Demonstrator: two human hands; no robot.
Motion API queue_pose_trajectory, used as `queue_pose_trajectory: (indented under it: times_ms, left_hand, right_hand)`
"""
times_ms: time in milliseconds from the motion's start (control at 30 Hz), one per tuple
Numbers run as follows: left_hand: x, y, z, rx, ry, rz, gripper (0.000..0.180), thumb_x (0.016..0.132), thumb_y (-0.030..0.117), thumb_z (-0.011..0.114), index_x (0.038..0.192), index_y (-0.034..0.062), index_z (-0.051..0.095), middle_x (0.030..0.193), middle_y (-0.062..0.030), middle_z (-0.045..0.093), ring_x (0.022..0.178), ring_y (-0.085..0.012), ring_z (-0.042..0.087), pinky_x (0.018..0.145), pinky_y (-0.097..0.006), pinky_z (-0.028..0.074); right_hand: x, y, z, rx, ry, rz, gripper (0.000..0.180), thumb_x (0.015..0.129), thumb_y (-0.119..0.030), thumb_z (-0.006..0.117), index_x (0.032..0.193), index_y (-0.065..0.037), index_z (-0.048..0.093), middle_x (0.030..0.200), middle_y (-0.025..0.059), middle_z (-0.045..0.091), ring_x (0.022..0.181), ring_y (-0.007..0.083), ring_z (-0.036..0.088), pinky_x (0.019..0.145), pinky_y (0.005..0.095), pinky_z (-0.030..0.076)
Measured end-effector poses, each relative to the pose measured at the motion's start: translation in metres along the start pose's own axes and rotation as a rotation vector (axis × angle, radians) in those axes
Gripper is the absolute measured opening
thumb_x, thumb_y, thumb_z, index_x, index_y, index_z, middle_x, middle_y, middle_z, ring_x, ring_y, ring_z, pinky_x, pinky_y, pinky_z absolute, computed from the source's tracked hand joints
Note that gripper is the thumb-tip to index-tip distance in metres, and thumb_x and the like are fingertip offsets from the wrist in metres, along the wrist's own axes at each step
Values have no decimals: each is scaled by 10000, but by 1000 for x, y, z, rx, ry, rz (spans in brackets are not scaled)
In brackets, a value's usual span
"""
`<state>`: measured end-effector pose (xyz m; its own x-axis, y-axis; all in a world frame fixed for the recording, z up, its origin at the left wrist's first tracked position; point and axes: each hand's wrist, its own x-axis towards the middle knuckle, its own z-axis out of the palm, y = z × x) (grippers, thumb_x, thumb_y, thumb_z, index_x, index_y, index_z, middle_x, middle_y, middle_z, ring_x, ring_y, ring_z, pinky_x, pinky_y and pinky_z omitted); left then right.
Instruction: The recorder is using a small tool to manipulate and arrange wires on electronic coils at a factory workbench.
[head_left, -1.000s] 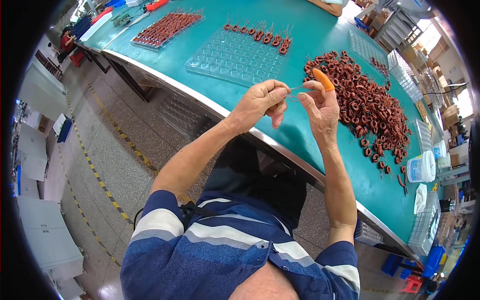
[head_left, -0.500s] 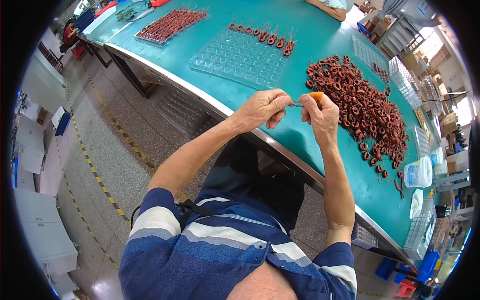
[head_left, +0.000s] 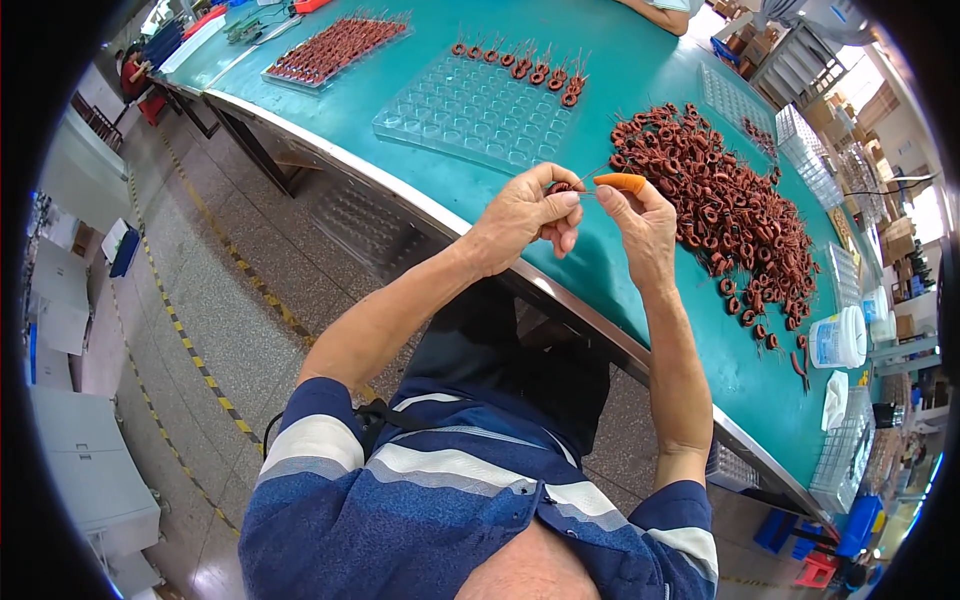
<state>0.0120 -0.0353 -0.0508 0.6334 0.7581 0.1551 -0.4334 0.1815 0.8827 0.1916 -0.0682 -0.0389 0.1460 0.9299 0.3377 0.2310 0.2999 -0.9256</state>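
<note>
Your hands have drawn closer together above the bench's near edge. Your left hand pinches a small coil; your right hand grips an orange-handled tool.

The person is wearing a short-sleeved navy polo shirt with white and grey stripes across chest and sleeves, dark trousers, bare forearms, and an orange finger cot at the right hand's fingertip.
</note>
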Motion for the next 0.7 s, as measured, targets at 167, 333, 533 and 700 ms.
queue_pose_trajectory:
  times_ms: [167, 333, 533, 700]
  left_hand:
    - [4, -6, 2, 216, 82, 75, 154, 959, 116, 520, 1071, 13, 503, 734, -37, 552, 570, -108, 567, 497, -252, 473]
    - [1, -12, -1, 487, 89, 169, 149, 963, 104, 510, 1081, 13, 514, 696, -7, 534, 584, -79, 531, 548, -237, 445]
    - [6, -6, 5, 310, 44, 209, 166, 961, 116, 514, 1084, 5, 505, 727, -16, 529, 603, -97, 554, 570, -239, 461]
    - [-2, 3, -9, 379, 2, 134, 151, 946, 82, 492, 1077, 7, 502, 683, -16, 528, 588, -87, 548, 546, -245, 456]
  right_hand:
    - [2, 0, 1, -581, 160, -570, 134, 771, -97, 750, 865, -29, 683, 870, 50, 626, 846, 187, 589, 709, 305, 476]
    - [2, -3, 0, -646, 172, -718, 105, 756, -96, 739, 776, -27, 662, 859, 74, 610, 835, 241, 590, 700, 325, 458]
    - [9, 8, -12, 174, -37, 101, 211, 878, -216, 691, 966, -24, 698, 883, -30, 624, 788, 47, 532, 718, 198, 403]
    - [7, -7, 1, 127, 11, 42, 253, 883, -224, 683, 1041, -26, 691, 757, -34, 594, 730, 27, 511, 589, 173, 370]
